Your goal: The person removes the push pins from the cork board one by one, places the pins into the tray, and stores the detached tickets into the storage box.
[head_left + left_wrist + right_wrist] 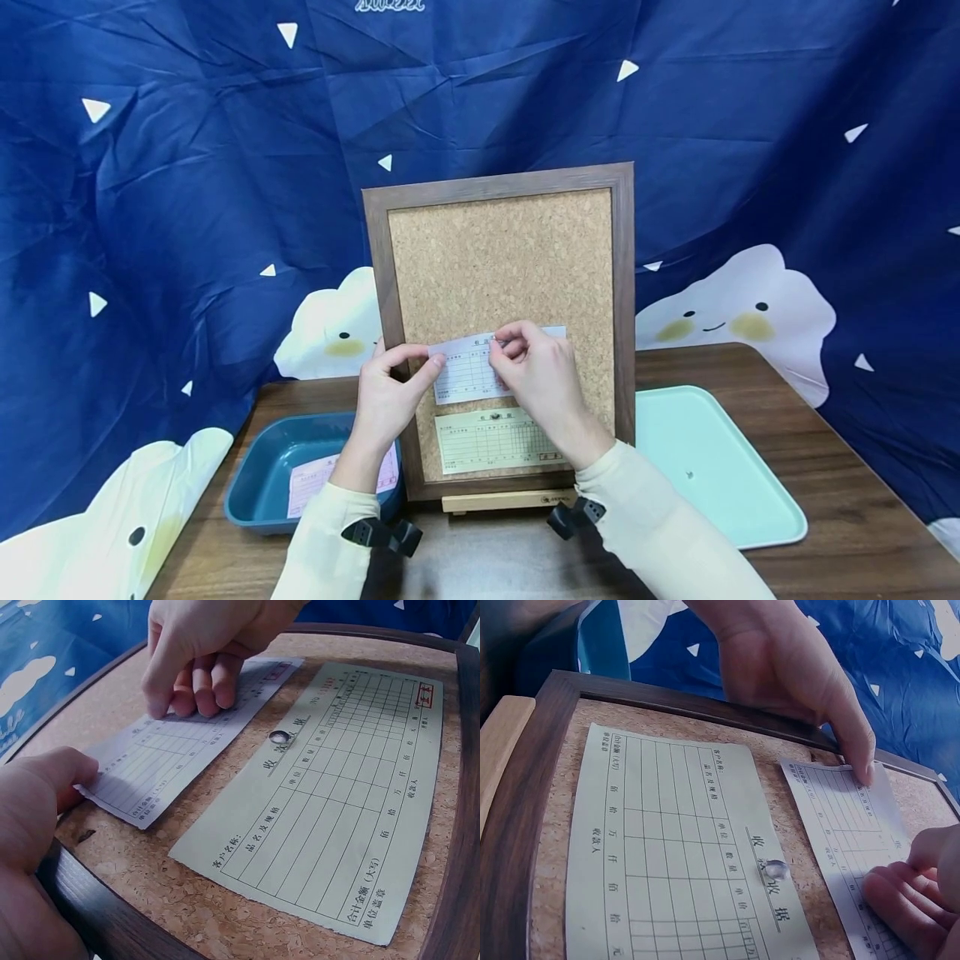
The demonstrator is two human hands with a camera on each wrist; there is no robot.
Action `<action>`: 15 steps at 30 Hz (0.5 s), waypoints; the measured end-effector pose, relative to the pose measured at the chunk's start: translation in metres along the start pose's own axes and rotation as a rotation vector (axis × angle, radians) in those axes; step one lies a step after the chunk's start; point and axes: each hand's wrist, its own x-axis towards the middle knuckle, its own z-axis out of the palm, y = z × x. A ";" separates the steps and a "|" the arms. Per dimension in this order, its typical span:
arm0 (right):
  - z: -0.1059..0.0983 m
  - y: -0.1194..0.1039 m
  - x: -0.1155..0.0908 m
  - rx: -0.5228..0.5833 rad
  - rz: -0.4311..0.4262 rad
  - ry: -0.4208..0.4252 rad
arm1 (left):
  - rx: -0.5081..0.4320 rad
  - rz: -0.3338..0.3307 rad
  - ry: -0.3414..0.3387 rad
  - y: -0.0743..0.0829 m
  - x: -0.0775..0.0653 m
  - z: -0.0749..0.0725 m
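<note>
A framed cork board (502,258) stands upright on the table. On its lower part lies a pale lavender receipt slip (461,379). My left hand (390,392) pinches that slip's upper left edge between thumb and forefinger. At the slip's top middle, my right hand (543,379) has thumb and forefinger together on what looks like a thumbtack, mostly hidden by the fingertips; its other fingers are curled against the paper. Just below, a pale green receipt slip (315,817) is fixed to the cork by a shiny round thumbtack (777,871) at its top middle.
To the left stands a dark blue tray (258,467) with pink slips (307,483) in it. A mint green tray (720,467) lies to the right. The board's foot rests on a light wooden stand (502,502). A blue patterned curtain (480,100) hangs behind.
</note>
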 end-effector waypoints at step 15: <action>0.002 0.002 0.001 -0.018 -0.014 0.014 | -0.021 0.036 0.007 -0.003 0.000 0.000</action>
